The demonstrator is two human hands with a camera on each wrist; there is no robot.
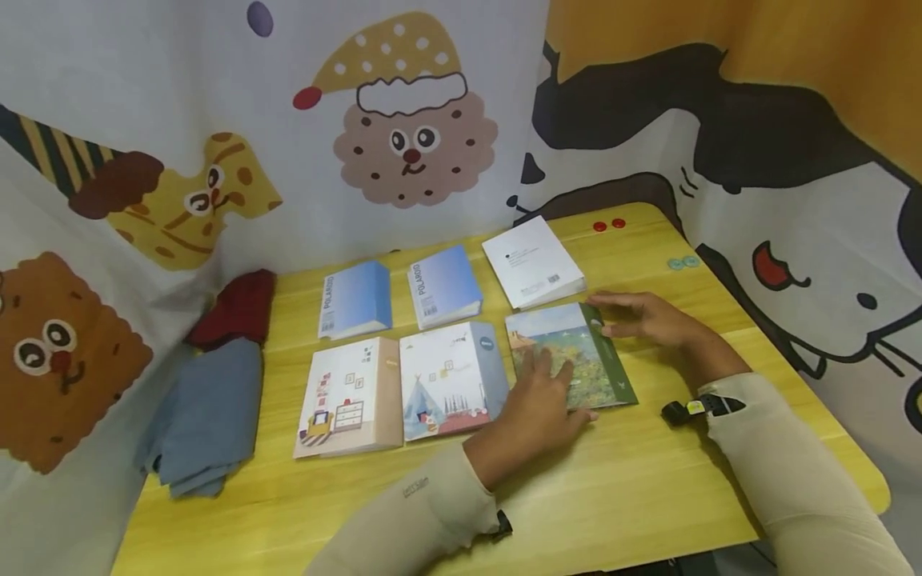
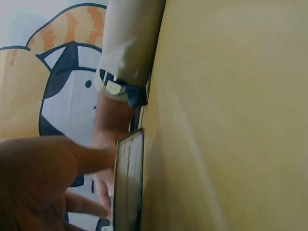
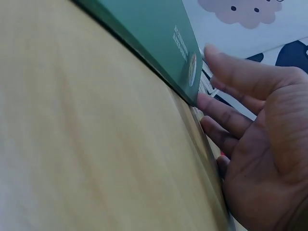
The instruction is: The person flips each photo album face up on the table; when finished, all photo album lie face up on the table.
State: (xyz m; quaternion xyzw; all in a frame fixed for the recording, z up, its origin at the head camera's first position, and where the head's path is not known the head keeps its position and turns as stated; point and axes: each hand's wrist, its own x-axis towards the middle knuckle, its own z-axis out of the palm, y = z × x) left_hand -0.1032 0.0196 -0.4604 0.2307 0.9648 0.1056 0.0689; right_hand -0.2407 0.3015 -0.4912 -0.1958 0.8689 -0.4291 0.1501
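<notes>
A photo album with a painted seaside meadow cover and green spine (image 1: 608, 352) lies flat on the table, its spine to the right. My left hand (image 1: 542, 400) rests on its cover with the fingers spread; the left wrist view shows the thumb at the edge of the album's page block (image 2: 129, 178). Beside the album's far right corner is my right hand (image 1: 651, 320), its fingers loosely extended. In the right wrist view the fingertips (image 3: 208, 100) are at the corner of the green spine (image 3: 159, 43); whether they press on it I cannot tell.
Left of it lie a tent-picture album (image 1: 446, 384) and a dresser-picture album (image 1: 349, 400). Behind are two blue POLAROID albums (image 1: 356, 296) and a white album (image 1: 535, 260). Grey-blue cloth (image 1: 209, 416), dark red cloth (image 1: 238, 308), red buttons (image 1: 608, 226) and teal buttons (image 1: 683, 262) are on the yellow table (image 1: 634, 496).
</notes>
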